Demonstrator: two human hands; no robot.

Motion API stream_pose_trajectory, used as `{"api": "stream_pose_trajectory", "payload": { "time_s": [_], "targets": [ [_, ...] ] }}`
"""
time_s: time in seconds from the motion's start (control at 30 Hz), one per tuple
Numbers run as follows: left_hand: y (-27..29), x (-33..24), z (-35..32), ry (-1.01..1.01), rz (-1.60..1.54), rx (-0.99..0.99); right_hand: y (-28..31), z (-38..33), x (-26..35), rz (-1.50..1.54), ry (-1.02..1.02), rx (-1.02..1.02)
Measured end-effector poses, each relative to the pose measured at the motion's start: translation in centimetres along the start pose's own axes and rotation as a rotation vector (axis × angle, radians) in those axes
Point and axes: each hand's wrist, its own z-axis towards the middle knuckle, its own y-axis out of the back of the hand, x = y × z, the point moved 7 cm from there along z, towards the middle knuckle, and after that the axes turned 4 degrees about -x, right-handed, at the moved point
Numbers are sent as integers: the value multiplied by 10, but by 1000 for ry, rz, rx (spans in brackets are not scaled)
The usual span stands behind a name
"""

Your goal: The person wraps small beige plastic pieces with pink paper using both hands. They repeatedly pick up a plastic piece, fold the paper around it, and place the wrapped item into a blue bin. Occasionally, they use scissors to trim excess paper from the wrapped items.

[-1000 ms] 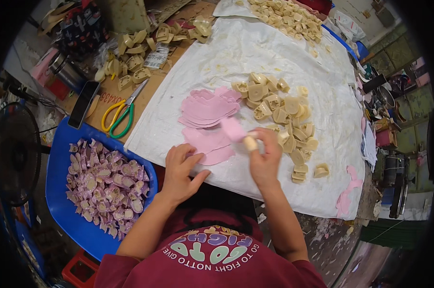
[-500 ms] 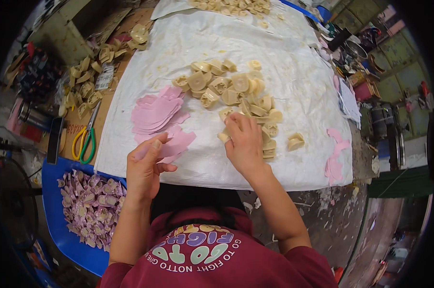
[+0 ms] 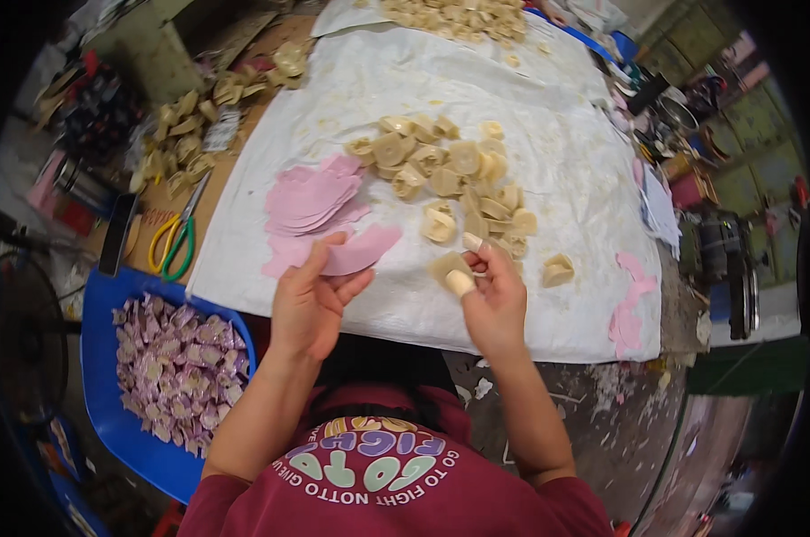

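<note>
My left hand (image 3: 312, 300) pinches a curved pink cut-out piece (image 3: 366, 251) by its near end, just above the white-covered table. A stack of similar pink pieces (image 3: 306, 199) lies fanned out beyond it. In my right hand (image 3: 497, 300) a beige block, which looks like a shoe heel (image 3: 447, 266), is held between thumb and fingers. Pale covers, like finger cots, sit on the thumb and a fingertip. Behind that hand spreads a loose heap of beige heels (image 3: 445, 182); a single one (image 3: 557, 269) lies apart to the right.
At lower left a blue bin (image 3: 109, 421) holds many purple-covered pieces. Scissors (image 3: 177, 234) with yellow and green handles and a phone (image 3: 118, 234) lie left of the white sheet (image 3: 333, 98). Pink scraps (image 3: 629, 309) are at the right edge. More beige pieces (image 3: 458, 18) lie at the far end.
My right hand has drawn back from the heap toward me, with a beige heel in it. My left hand has lifted the pink piece a little to the right. The whole view has shifted slightly.
</note>
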Motion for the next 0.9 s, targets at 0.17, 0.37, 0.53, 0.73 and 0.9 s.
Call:
{"api": "stream_pose_trajectory", "payload": {
  "time_s": [0.17, 0.37, 0.53, 0.73, 0.9],
  "targets": [
    [-7, 14, -11, 148, -153, 75, -84, -49, 81, -44, 425, 251],
    [-12, -15, -25, -18, -44, 6, -90, -41, 72, 26, 68, 524],
    [-10, -30, -25, -131, -40, 43, -65, -25, 96, 11, 337, 241],
    [-28, -40, -49, -123, 3, 168, -70, -24, 114, 2, 623, 214],
    [-30, -43, -56, -150, 58, 209, -72, -29, 122, -47, 710, 219]
  ]
}}
